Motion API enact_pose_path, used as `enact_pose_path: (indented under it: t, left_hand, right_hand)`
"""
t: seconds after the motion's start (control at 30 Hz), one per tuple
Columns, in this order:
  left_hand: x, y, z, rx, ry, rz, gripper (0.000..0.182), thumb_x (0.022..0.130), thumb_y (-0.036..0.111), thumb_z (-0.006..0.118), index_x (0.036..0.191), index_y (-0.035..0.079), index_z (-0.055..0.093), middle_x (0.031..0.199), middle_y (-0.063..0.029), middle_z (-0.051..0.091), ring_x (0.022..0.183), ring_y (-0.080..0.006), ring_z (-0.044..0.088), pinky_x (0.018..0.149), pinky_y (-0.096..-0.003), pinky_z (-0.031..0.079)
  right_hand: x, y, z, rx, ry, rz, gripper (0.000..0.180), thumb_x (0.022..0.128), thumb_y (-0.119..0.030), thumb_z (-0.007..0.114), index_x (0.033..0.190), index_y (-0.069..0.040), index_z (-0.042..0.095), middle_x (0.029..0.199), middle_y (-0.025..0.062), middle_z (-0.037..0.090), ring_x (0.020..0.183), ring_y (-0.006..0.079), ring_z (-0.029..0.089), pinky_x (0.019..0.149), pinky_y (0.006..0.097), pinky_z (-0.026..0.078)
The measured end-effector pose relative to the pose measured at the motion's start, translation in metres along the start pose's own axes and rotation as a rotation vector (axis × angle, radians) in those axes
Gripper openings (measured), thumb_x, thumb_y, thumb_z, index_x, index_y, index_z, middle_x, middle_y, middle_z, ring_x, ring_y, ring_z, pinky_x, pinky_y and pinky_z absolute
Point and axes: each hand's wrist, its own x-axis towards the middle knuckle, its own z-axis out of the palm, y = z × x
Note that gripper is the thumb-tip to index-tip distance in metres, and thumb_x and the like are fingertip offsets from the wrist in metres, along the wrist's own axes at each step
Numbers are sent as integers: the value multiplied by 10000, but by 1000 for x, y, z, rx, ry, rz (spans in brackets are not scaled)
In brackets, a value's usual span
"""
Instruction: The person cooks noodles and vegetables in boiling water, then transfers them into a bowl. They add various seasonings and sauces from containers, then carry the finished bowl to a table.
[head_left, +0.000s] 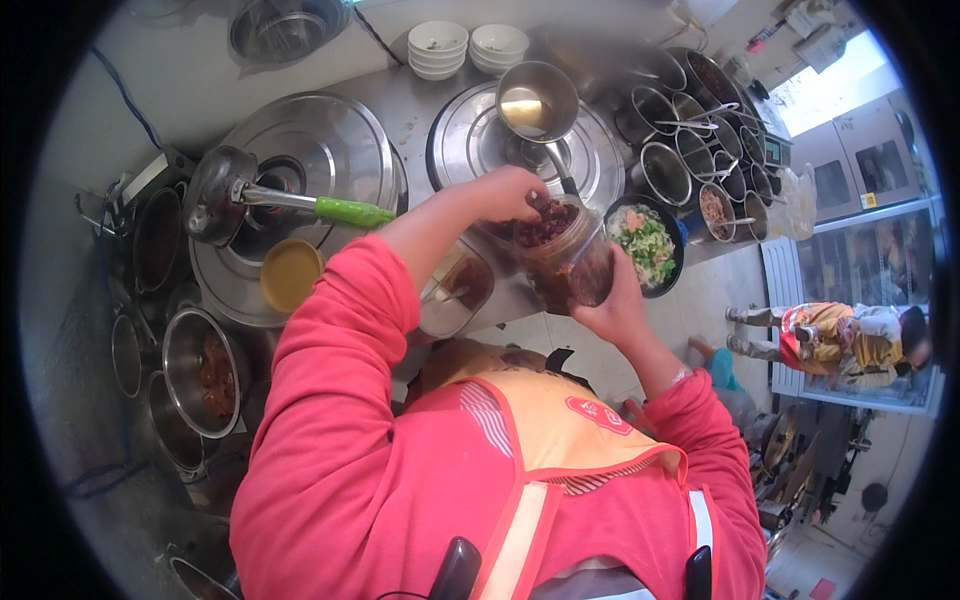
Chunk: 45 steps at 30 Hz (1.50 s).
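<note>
My right hand (615, 300) grips the lower side of a clear plastic jar (574, 259), which is tilted and filled with dark red pieces of food (551, 225). The fingers of my left hand (514, 196) reach into its mouth and touch the pieces; whether they pinch any is hidden. Just right of the jar stands a black bowl (651, 244) of noodles topped with chopped greens. A steel ladle (538, 101) with a black handle lies on a round steel lid (465, 142) behind the jar. Under my left forearm is a clear container (454, 319) with red-brown food and a spoon.
Stacked white bowls (437, 49) stand at the back. A green-handled pan (217, 196) and yellow disc (291, 275) rest on the left lid. Several steel pots (666, 174) with spoons crowd the right. A steel bowl (201, 373) of orange-brown food is far left. A person (847, 337) stands right.
</note>
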Motion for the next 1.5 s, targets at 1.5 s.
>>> enact_pose_path:
  t: [1.5]
  left_hand:
    - [-17,15,14,155,169,14,346,707,252,722,979,43,673,800,-127,661,731,-230,626,688,-327,483]
  right_hand:
    - [-25,7,1,106,59,-36,917,532,-223,777,1297,-3,321,1168,197,463,1086,362,473,945,414,394]
